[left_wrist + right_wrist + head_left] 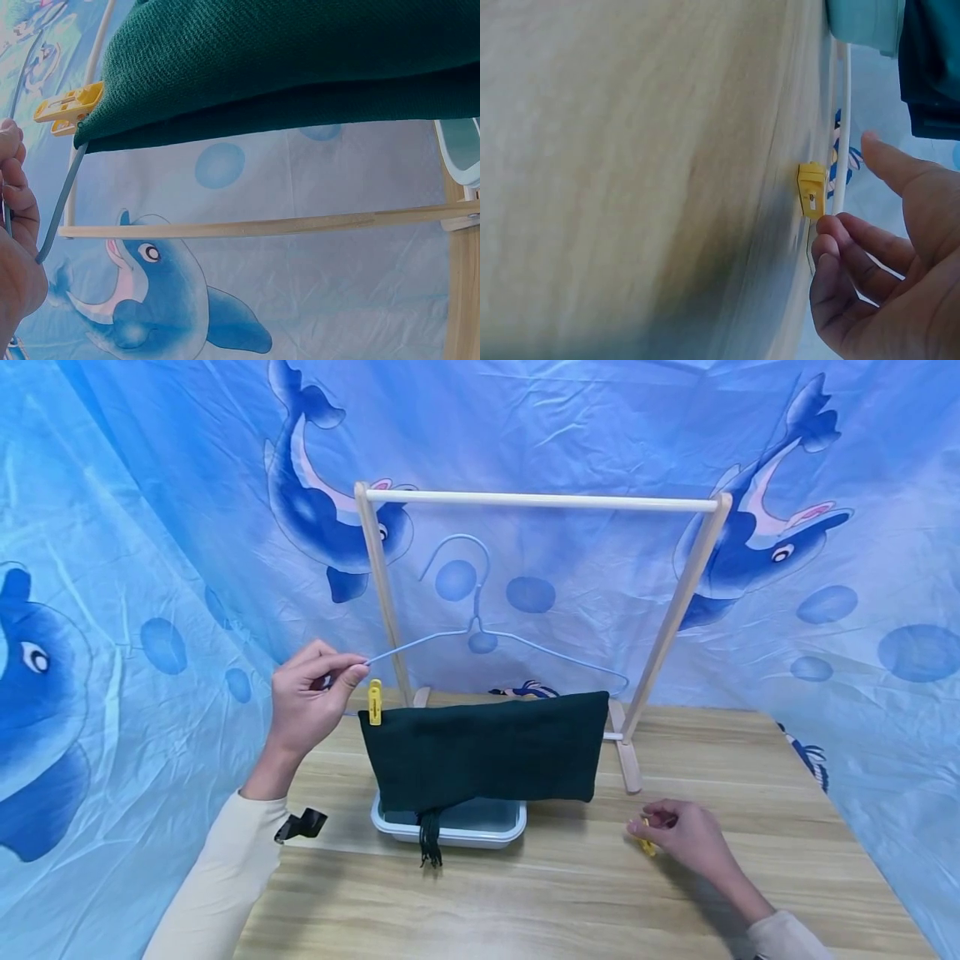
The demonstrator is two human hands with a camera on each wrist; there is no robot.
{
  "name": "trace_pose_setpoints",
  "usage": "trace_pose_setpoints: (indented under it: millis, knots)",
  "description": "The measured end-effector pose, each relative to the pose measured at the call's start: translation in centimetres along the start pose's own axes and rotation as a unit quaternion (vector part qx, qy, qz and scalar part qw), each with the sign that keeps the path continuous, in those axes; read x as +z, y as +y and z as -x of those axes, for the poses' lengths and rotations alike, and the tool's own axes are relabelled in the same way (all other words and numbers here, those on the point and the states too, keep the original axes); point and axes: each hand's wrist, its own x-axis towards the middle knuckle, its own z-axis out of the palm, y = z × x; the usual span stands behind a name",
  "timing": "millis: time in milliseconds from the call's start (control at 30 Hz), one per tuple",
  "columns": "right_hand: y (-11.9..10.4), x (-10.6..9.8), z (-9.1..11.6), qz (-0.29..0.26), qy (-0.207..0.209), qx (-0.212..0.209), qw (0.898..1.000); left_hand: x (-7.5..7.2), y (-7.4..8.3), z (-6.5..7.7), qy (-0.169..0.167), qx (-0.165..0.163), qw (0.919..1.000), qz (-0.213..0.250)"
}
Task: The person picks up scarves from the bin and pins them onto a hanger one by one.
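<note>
My left hand (309,697) pinches the left end of a pale blue wire hanger (551,653) and holds it up in front of the rack. Folded over its lower bar is a dark green scarf (487,752), with a fringe dangling at the bottom. One yellow clothespin (375,703) clips the scarf's left corner to the bar, also seen beside the left hand (16,217) in the left wrist view. Low over the table, my right hand (693,837) reaches to a second yellow clothespin (812,190); the fingertips are right at it, the thumb stands apart.
Behind the hanger stands a wooden rack with a white top rail (540,501). A white-rimmed basin (480,838) sits on the wooden table (540,902), partly under the scarf. Blue dolphin-print cloth (600,435) closes off the back and sides.
</note>
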Motion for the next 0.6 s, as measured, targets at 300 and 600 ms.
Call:
trace_pose_setpoints:
  millis: [300,600]
  knots:
    - [0.2,0.3,-0.5,0.006,-0.013,0.003,1.000,0.1,-0.2,0.0,0.000,0.007,0.9999,0.008]
    - [0.4,1.1,-0.8,0.024,-0.015,-0.009,1.000,0.1,-0.3,0.1,0.000,0.009,0.9999,0.007]
